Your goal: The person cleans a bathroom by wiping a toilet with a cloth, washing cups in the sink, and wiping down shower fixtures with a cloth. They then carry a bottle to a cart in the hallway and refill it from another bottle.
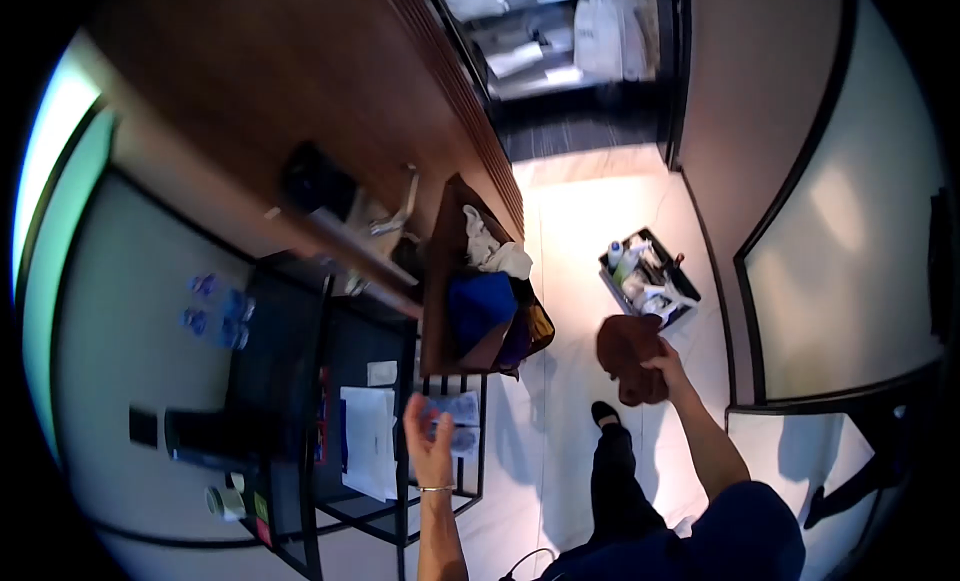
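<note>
My right hand (664,363) grips a bunched brown cloth (628,351) over the white floor. Just beyond that cloth sits a black caddy (686,289) holding bottles (628,265) and other supplies. My left hand (430,443) is raised beside a black metal rack (484,421), its fingers apart and nothing in them. A bracelet circles the left wrist. Near that hand, papers or packets (460,409) lie on the rack. Farther up stands a brown bin (440,321) filled with blue, white and yellow cloths.
A black table (280,366) with white sheets (370,446) and several clear bottles stands to the left. Ahead, a dark-framed doorway (590,121) shows shelves of white bags (610,36). Frosted panels (840,251) line the right. Another dark leg shows at lower right (850,486).
</note>
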Tool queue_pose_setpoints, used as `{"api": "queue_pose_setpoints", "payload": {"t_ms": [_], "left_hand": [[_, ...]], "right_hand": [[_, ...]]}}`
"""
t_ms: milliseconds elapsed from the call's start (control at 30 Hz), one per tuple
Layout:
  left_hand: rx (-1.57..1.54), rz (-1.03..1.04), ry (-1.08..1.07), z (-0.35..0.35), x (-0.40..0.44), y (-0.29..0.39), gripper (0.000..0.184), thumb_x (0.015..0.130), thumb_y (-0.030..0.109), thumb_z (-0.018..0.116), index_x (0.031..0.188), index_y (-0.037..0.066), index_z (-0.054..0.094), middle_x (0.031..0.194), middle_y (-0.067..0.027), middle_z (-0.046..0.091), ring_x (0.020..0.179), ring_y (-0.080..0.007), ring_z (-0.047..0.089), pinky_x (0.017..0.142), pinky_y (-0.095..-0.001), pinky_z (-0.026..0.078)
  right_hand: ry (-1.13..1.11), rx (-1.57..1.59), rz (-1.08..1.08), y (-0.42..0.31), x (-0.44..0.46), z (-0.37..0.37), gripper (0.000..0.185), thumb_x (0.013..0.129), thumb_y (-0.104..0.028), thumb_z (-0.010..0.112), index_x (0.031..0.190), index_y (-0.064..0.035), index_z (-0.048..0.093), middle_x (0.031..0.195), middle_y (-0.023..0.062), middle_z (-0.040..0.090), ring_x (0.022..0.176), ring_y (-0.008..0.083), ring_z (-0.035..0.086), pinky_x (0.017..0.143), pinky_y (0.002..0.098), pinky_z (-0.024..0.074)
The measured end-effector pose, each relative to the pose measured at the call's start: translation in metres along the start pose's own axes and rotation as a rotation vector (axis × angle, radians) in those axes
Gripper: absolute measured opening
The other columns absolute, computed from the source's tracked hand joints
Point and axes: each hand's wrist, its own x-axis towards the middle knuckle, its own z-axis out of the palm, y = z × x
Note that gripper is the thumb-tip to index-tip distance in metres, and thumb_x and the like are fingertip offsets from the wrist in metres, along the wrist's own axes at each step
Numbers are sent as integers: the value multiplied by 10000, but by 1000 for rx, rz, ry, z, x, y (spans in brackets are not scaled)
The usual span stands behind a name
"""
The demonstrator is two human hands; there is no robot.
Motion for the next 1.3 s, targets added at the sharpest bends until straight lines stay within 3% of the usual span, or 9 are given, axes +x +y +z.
{"api": "queue_pose_setpoints", "payload": {"t_ms": [267, 467, 733, 767, 833, 867, 933, 1067, 1300], "left_hand": [[433, -125, 176, 50, 97, 20, 670, 776, 226, 676, 1329, -9, 379, 1222, -188, 513, 1092, -269, 524, 922, -348, 417], [421, -211, 294, 73, 78, 24, 353, 880, 179, 609, 1137, -45, 516, 946, -95, 596, 820, -156, 538, 715, -261, 448], [243, -216, 57, 68, 94, 52, 612, 860, 222, 630, 1345, -18, 345, 1326, -182, 425, 1200, -273, 432, 989, -358, 350], [196, -186, 34, 60, 93, 57, 612, 860, 222, 630, 1345, -18, 345, 1326, -182, 425, 1200, -273, 432, 989, -358, 350], [417, 283, 176, 26, 88, 68, 683, 850, 239, 641, 1376, -1, 277, 1386, -178, 339, 1260, -298, 358, 1026, -411, 300], [522, 514, 258, 9, 85, 69, 720, 845, 248, 646, 1391, 8, 243, 1416, -176, 296, 1291, -310, 321, 1045, -438, 276], [413, 657, 365, -23, 84, 67, 760, 833, 286, 658, 1395, 25, 218, 1430, -172, 259, 1284, -323, 311, 1038, -491, 267], [489, 526, 312, -20, 76, 36, 686, 831, 230, 609, 1375, -20, 274, 1381, -204, 366, 1290, -318, 342, 1058, -417, 258], [298, 999, -864, 12, -43, -13, 557, 722, 81, 652, 1221, -35, 434, 1201, -241, 472, 1149, -410, 426, 987, -480, 314]], "right_hand": [[-130, 72, 385, 170, 257, 63, 515, 698, -65, 627, 1189, 18, 492, 1083, 136, 579, 987, 236, 561, 878, 342, 460], [-290, -442, -104, 431, 318, 108, 599, 780, -225, 646, 1298, -45, 404, 1271, 227, 451, 1121, 385, 470, 964, 419, 397], [-424, -1224, 263, 236, 163, -3, 413, 829, -287, 596, 1191, -93, 553, 1211, 142, 552, 1144, 308, 501, 966, 389, 408], [-621, -1576, -107, 237, 160, -52, 382, 874, -306, 512, 1199, -109, 553, 1176, 108, 583, 1093, 296, 537, 953, 372, 417], [-515, -1809, -300, 169, 134, -140, 258, 800, -221, 620, 1028, -100, 602, 1114, 72, 604, 1034, 229, 568, 863, 348, 484], [35, -1184, 103, 104, 113, -135, 218, 814, -179, 624, 1021, -114, 604, 1039, 81, 627, 911, 231, 615, 788, 347, 507], [320, -870, -490, 3, 78, -141, 263, 907, -156, 536, 1160, -86, 540, 887, 39, 599, 604, 118, 557, 542, 255, 486], [771, -391, -624, -144, -143, -23, 343, 945, -262, 480, 1212, -48, 497, 880, 72, 597, 620, 123, 566, 517, 236, 463], [1799, -763, 193, 293, -642, -94, 225, 875, -176, 472, 849, 11, 594, 756, 126, 608, 633, 202, 547, 549, 356, 445]]}}
